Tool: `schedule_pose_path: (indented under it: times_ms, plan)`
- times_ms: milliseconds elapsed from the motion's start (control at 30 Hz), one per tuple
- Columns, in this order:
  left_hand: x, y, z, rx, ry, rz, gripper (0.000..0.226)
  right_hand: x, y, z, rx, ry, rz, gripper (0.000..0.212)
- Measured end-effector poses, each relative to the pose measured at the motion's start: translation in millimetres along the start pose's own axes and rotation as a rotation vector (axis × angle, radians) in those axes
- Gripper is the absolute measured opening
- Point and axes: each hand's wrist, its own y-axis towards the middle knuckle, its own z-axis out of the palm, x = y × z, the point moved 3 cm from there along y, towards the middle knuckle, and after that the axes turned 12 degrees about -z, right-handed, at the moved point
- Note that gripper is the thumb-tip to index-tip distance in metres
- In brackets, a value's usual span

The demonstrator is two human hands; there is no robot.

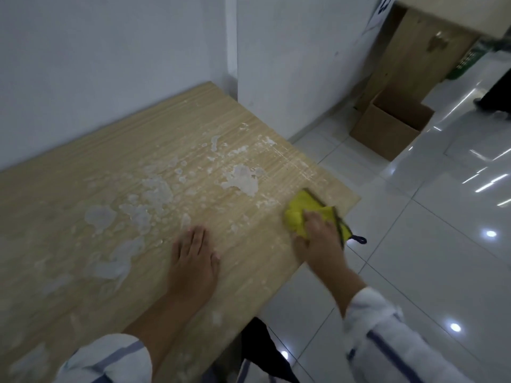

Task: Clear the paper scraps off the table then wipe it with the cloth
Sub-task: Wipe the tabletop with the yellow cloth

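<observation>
A light wooden table (91, 167) fills the left and middle of the head view, its top covered with several pale, whitish patches (242, 178) that look like stuck residue; loose paper scraps cannot be made out. My right hand (318, 233) presses down on a crumpled yellow cloth (300, 210) with a dark edge near the table's right corner. A dark loop of the cloth hangs over the edge. My left hand (193, 258) lies flat, palm down, fingers together, on the tabletop near the front.
White walls close off the table's far side. An open cardboard box (387, 128) stands on the glossy white tiled floor (442, 244) to the right. A wooden cabinet (425, 56) is behind it, and a person's foot shows at the far right.
</observation>
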Motion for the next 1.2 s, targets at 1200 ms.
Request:
schedule_pose_path:
  times_ms: [1200]
  plan:
    - [61.1, -23.5, -50.6, -0.138, -0.164, -0.642, 0.047, 206.8, 78.8, 87.2, 0.405, 0.239, -0.685, 0.034]
